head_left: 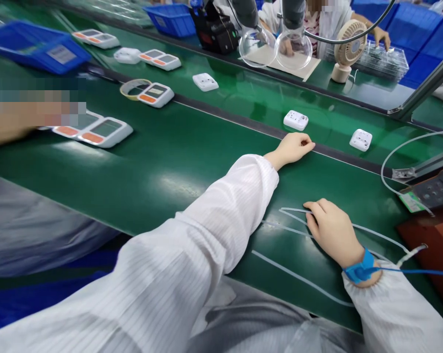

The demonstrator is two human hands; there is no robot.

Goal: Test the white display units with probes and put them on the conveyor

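Note:
My left hand (294,147) reaches out in a white sleeve and rests on the green conveyor belt (162,162) at the dark divider strip, fingers curled loosely, holding nothing I can see. A small white device (295,120) lies just beyond it. My right hand (331,230) lies palm down on the belt near the front edge, fingers together, on thin clear tubing (291,212). A blue wrist strap (361,268) circles that wrist.
White devices with orange buttons (96,130) (155,94) lie on the belt at left, another white unit (361,139) at right. Blue bins (37,46) stand far left. A person across the belt sits behind a small fan (348,46). A control panel (434,189) sits at right.

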